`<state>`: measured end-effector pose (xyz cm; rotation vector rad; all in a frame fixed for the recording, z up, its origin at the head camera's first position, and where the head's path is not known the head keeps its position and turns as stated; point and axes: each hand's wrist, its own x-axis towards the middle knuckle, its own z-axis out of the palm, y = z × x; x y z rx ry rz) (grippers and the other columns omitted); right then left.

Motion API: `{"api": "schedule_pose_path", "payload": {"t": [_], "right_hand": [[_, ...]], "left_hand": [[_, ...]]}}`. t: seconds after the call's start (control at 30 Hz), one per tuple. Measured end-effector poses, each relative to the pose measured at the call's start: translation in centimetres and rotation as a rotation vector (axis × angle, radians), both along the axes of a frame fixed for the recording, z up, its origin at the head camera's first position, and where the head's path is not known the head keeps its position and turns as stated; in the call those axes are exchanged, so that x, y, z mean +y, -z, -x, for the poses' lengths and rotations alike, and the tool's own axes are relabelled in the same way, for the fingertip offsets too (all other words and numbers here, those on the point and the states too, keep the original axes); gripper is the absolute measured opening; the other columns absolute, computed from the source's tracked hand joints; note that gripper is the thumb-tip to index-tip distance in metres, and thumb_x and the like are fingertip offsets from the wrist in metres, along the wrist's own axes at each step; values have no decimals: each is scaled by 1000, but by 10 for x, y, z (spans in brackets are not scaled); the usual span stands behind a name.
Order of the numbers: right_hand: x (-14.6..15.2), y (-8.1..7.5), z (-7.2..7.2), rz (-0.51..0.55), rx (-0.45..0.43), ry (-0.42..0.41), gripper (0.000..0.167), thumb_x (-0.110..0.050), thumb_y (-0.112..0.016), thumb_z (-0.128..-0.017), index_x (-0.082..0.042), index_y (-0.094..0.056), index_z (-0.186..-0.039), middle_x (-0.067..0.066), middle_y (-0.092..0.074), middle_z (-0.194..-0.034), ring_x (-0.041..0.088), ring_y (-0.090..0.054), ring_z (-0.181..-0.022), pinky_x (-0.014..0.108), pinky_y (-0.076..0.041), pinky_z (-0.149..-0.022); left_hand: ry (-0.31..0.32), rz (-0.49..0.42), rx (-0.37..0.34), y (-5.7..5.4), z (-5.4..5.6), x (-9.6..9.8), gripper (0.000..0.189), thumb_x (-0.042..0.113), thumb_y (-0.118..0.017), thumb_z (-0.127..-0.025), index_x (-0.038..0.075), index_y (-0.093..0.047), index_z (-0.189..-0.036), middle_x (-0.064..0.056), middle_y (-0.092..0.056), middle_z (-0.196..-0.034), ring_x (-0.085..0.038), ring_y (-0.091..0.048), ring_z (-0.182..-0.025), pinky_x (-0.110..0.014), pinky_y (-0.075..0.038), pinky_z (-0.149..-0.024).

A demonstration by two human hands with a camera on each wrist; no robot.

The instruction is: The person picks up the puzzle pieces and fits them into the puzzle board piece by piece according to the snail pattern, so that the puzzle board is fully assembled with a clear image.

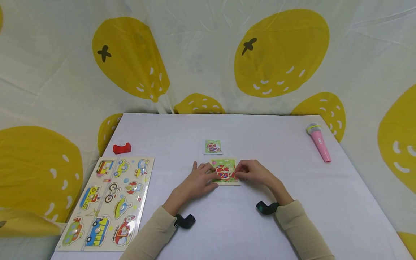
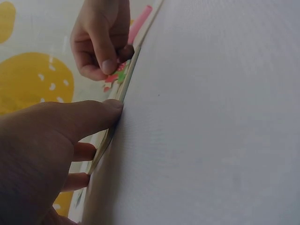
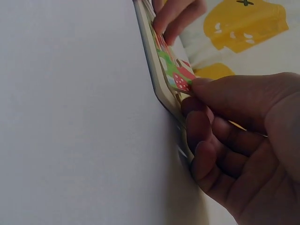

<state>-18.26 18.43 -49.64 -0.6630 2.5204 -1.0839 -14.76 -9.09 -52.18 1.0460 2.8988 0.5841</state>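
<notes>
In the head view a small wooden jigsaw puzzle (image 1: 224,182) with a red, white and green picture lies mid-table. My left hand (image 1: 200,179) rests on its left side, fingers fairly straight; in the left wrist view the thumb (image 2: 101,115) touches the near edge. At the right side, my right hand (image 1: 256,172) pinches a puzzle piece (image 3: 180,80) between thumb and index finger. That piece shows a red dotted shape on green and sits slightly raised over the board's pale rim (image 3: 161,89). The other right fingers curl beside the board's edge.
A small picture card (image 1: 213,147) lies just beyond the puzzle. To the left are a large vehicle peg board (image 1: 107,202) and a red notched block (image 1: 122,148). A pink toy microphone (image 1: 320,144) lies at the far right, near the white table's edge.
</notes>
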Motion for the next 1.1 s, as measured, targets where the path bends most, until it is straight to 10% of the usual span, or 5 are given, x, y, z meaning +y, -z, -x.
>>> {"api": "schedule_pose_path", "payload": {"t": [1.1], "right_hand": [[-13, 3, -7, -22, 75, -35, 8, -18, -75, -89, -13, -71, -94, -5, -59, -77, 8, -50, -70, 20, -42, -62]], "left_hand": [[-33, -11, -14, 0, 3, -2, 36, 45, -69, -92, 26, -71, -122, -1, -57, -136, -24, -51, -133, -72, -26, -114]]}}
